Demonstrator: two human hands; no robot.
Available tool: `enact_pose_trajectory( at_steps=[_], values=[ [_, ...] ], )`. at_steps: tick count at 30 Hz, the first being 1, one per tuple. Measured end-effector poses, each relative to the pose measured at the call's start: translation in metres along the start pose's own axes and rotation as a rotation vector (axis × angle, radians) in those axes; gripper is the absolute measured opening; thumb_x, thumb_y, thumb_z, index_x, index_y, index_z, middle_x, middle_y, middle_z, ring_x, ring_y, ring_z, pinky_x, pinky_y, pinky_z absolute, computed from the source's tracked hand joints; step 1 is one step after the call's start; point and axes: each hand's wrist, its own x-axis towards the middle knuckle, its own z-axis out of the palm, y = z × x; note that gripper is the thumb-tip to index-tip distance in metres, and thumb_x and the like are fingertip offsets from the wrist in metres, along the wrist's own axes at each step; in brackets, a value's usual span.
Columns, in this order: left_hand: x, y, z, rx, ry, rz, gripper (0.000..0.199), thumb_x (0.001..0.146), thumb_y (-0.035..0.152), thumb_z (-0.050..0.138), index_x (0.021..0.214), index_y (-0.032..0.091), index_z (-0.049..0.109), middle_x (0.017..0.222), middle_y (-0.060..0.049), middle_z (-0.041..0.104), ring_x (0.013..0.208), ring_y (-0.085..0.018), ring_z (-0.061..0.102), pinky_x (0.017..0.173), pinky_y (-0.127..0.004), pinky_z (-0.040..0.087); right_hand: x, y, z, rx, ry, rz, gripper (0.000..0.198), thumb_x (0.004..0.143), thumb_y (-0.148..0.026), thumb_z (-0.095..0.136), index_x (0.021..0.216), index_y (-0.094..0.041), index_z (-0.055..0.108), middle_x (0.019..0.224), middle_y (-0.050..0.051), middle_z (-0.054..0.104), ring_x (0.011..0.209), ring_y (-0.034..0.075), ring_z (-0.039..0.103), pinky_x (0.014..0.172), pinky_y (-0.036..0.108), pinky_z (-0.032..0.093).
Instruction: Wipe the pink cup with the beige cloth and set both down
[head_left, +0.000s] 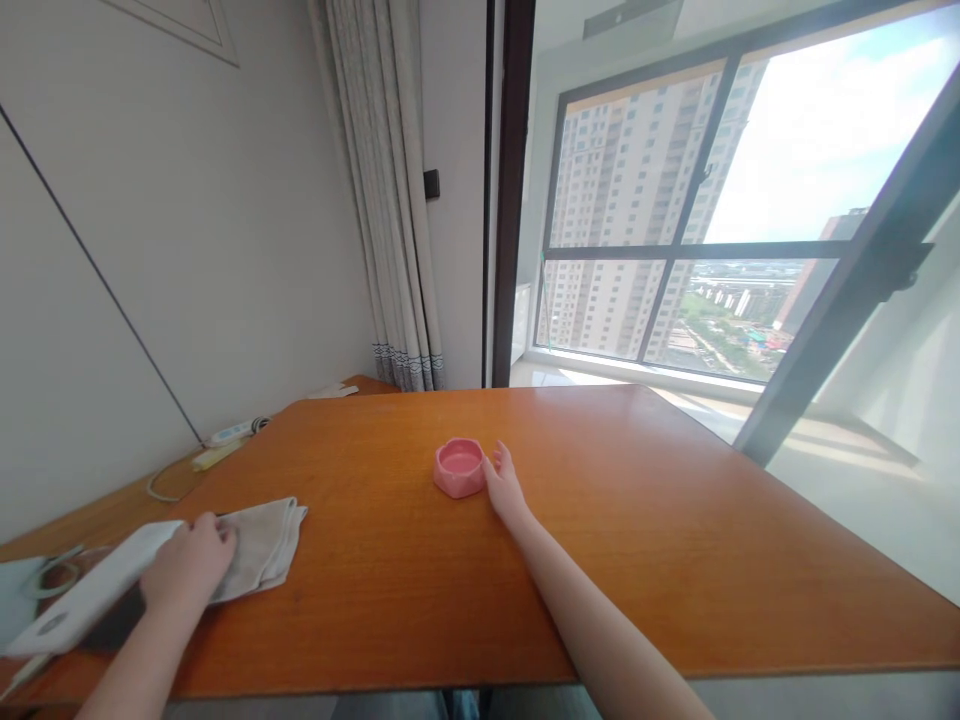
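Pink, hard-looking bowl (459,472), faceted outside, round hollow inside — upright near mid-table, opening up; roughly equal each way, long axis unclear. Right hand (506,487) at bowl's right side, fingers loosely bent, unclenched. Left hand (189,563) curled over folded grey cloth (264,540) — cannot tell whether gripping. Table (390,600): smooth orange-brown wood.

Dish (460,472) on tbl (375,610), cloth (264,545) L of it

No readable text; mark (52,624) on white device (105,582) illegible.
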Motion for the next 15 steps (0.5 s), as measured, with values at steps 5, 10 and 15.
enact_pose_trajectory(
  at_steps=[5,10,15],
  values=[
    [-0.005,0.013,-0.004,0.038,0.027,-0.085,0.047,0.076,0.056,0.029,0.098,0.02,0.05,0.11,-0.016,0.058,0.102,-0.037,0.054,0.075,-0.05,0.045,0.0,0.001,-0.001,-0.004,-0.074,0.0,0.057,0.082,-0.045,0.044,0.131,-0.015,0.04,0.129,0.013,0.049,0.118,0.022,0.049,0.099,0.035,0.04],
    [-0.012,0.049,-0.028,0.011,-0.053,0.063,0.032,0.082,0.039,0.031,0.092,0.018,0.054,0.106,-0.015,0.061,0.098,-0.033,0.057,0.077,-0.045,0.045,-0.003,-0.007,-0.004,-0.015,-0.075,0.024,0.05,0.083,-0.039,0.043,0.127,-0.014,0.044,0.129,0.014,0.049,0.119,0.021,0.048,0.102,0.035,0.037],
    [-0.038,0.126,-0.084,-0.378,-0.102,0.314,0.033,0.078,0.043,0.045,0.094,0.017,0.056,0.097,-0.012,0.065,0.09,-0.03,0.06,0.076,-0.039,0.045,-0.017,-0.031,-0.013,-0.004,-0.001,-0.254,0.036,0.083,-0.036,0.045,0.113,-0.017,0.055,0.118,0.011,0.055,0.112,0.022,0.05,0.097,0.035,0.04]
  ],
)
